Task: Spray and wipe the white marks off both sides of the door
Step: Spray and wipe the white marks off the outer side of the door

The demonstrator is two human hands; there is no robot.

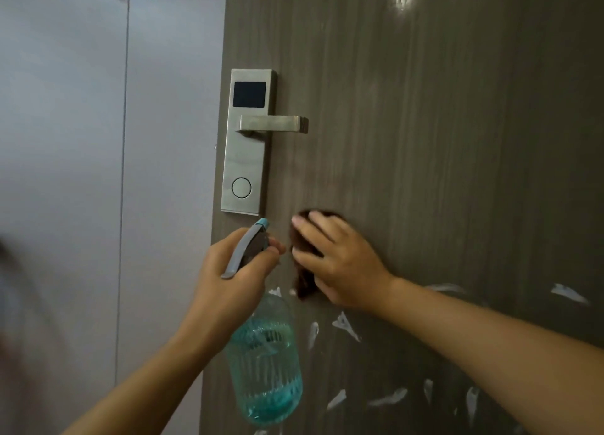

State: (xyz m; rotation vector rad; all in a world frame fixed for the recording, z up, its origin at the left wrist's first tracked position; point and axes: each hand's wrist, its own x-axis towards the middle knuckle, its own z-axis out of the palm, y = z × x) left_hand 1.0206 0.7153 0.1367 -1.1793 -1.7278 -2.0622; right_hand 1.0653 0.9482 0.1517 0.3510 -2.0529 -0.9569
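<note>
A dark wood-grain door [425, 140] fills the right of the view. Several white marks [346, 326] smear its lower part. My left hand [228, 277] grips the grey trigger head of a clear spray bottle [264, 369] holding blue liquid, its nozzle pointing up toward the door just below the lock plate. My right hand [336, 261] presses a dark brown cloth [305, 277] flat against the door, fingers spread, just above the white marks and right of the bottle.
A brushed-metal lock plate [245, 160] with a black card reader and a lever handle [274, 124] sits on the door's left edge, right above both hands. A pale grey wall [81, 173] lies to the left of the door.
</note>
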